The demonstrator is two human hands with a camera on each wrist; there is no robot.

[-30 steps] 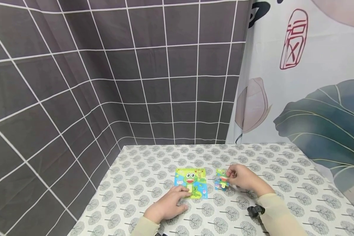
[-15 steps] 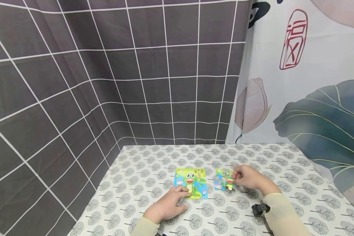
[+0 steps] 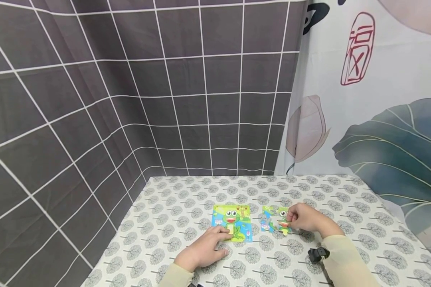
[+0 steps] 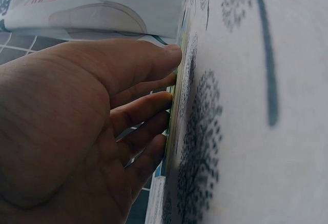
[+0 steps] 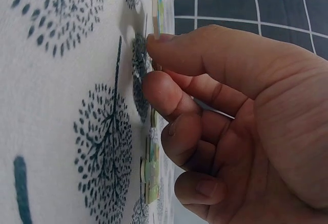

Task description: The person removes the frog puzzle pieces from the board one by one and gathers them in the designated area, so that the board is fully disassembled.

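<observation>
My left hand (image 3: 205,246) lies with its fingertips on a square frog picture (image 3: 233,217), in green, yellow and blue. The left wrist view has those fingers loosely extended along the thin edge of the picture. To the right of it, my right hand (image 3: 307,219) pinches a jigsaw piece (image 3: 284,225) showing part of a frog's face. In the right wrist view the thumb meets the piece's edge (image 5: 156,8), with the other fingers curled. A blue and pink jigsaw piece (image 3: 265,226) lies at the left of the held one.
A white tablecloth (image 3: 186,207) with grey tree prints covers the table. Behind it hangs a dark curtain (image 3: 201,111) with a white grid, and a floral curtain (image 3: 344,131) hangs on the right. Small flat pieces (image 5: 151,175) lie below the right fingers.
My right hand has drawn the frog-face piece to the right, opening a gap between it and the pieces on the left. The left hand and frog picture have stayed put.
</observation>
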